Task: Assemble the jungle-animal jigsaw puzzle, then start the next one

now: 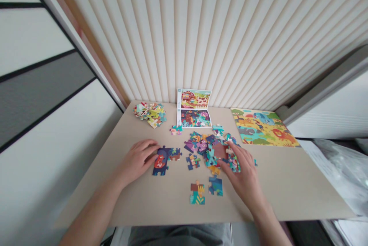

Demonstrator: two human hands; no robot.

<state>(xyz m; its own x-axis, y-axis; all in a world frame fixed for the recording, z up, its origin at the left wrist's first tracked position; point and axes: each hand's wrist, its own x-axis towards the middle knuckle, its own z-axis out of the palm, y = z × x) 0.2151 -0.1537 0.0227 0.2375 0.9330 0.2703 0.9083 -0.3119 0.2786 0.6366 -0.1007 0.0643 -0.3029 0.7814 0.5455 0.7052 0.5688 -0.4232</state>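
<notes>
My left hand [143, 157] rests on the table with its fingers spread, fingertips touching the left edge of a few joined puzzle pieces [161, 163], dark blue with a red figure. My right hand [243, 165] is over the loose pile of puzzle pieces [202, 144], thumb and fingers around a mostly brown puzzle piece [220, 151]. Its far edge is partly hidden by my fingers. Between my hands lies a single multicoloured piece [193, 161]. Closer to me are a blue piece [215, 185] and a brown-and-teal piece [197, 193] with a yellow plant.
A folded picture leaflet [194, 108] stands against the pleated panel [184, 38] at the back. Another heap of puzzle pieces [151, 113] lies at the back left. An animal picture puzzle [263, 127] lies flat at the right. The table's front edge [178, 224] runs near my body.
</notes>
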